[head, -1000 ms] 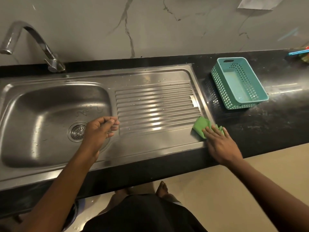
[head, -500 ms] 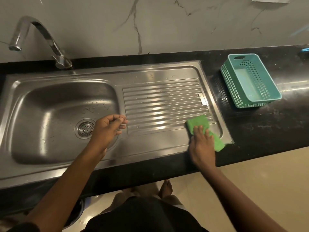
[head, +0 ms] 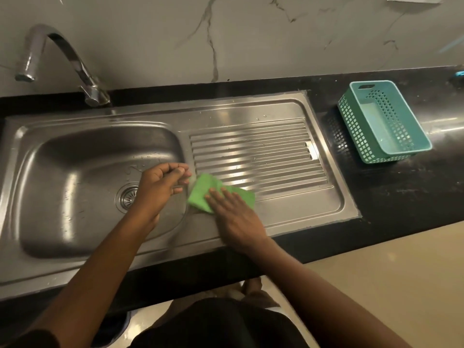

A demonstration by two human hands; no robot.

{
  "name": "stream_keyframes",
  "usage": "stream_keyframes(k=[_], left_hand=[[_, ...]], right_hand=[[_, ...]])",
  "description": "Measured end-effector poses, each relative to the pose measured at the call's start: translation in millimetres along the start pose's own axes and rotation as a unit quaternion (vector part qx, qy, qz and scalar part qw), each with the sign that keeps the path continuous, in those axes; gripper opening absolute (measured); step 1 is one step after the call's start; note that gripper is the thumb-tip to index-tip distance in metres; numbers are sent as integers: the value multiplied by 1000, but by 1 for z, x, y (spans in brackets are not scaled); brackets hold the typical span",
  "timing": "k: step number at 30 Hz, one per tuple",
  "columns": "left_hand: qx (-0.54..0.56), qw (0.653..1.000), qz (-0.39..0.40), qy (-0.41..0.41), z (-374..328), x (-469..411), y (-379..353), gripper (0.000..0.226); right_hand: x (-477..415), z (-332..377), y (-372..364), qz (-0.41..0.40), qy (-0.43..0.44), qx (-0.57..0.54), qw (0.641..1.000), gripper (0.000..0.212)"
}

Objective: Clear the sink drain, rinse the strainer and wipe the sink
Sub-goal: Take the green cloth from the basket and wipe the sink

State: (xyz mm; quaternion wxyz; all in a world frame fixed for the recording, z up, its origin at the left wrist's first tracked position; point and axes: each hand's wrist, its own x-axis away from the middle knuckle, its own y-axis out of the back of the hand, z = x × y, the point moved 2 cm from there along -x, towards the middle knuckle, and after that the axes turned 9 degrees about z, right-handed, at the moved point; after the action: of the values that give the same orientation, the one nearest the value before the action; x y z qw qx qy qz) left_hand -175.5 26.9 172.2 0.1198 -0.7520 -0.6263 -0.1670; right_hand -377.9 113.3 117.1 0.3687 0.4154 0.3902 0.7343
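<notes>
A steel sink point(head: 75, 156) with a ribbed drainboard point(head: 263, 156) is set in a black counter. The round drain strainer point(head: 126, 197) sits in the basin floor, partly hidden by my left hand. My right hand point(head: 236, 217) lies flat with spread fingers on a green cloth point(head: 203, 189), pressing it on the drainboard's front left part beside the basin edge. My left hand point(head: 160, 184) hovers over the basin's right edge with its fingers curled loosely; I see nothing in it.
A curved chrome tap point(head: 62, 59) stands at the back left. A teal plastic basket point(head: 384, 121), with nothing inside, sits on the black counter point(head: 401, 197) to the right of the sink. The marble wall runs behind. The floor and my feet are below the counter edge.
My right hand has slid the green cloth leftward along the drainboard, from its right front corner to beside the basin. The left hand has stayed over the basin edge.
</notes>
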Motion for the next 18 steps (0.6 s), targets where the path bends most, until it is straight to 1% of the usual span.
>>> stream_keyframes(k=[3, 5, 7, 9, 11, 13, 14, 15, 18], left_hand=[[-11, 1000, 5, 7, 5, -1, 8, 18], [-15, 1000, 6, 15, 8, -1, 12, 17], [-12, 1000, 6, 19, 11, -1, 13, 17], [-8, 1000, 0, 20, 12, 1, 13, 17], [-8, 1000, -8, 20, 13, 2, 14, 17], [-10, 1000, -13, 21, 11, 4, 14, 18], [-7, 1000, -17, 22, 11, 5, 13, 18], [-5, 1000, -19, 22, 10, 5, 12, 18], [-3, 1000, -24, 21, 6, 6, 7, 19]], right_hand=[[29, -61, 19, -43, -118, -23, 992, 55], [44, -97, 35, -52, -186, -30, 981, 54], [57, -132, 51, -57, -236, -36, 970, 54], [64, -163, 63, -56, -293, -61, 952, 54], [58, -177, 67, -66, -352, -96, 929, 54], [42, -157, 61, -91, -392, -105, 909, 53], [33, -137, 54, -100, -393, -99, 909, 53], [24, -111, 43, -100, -374, -92, 917, 55], [-1, -23, 8, -53, -263, -107, 957, 66]])
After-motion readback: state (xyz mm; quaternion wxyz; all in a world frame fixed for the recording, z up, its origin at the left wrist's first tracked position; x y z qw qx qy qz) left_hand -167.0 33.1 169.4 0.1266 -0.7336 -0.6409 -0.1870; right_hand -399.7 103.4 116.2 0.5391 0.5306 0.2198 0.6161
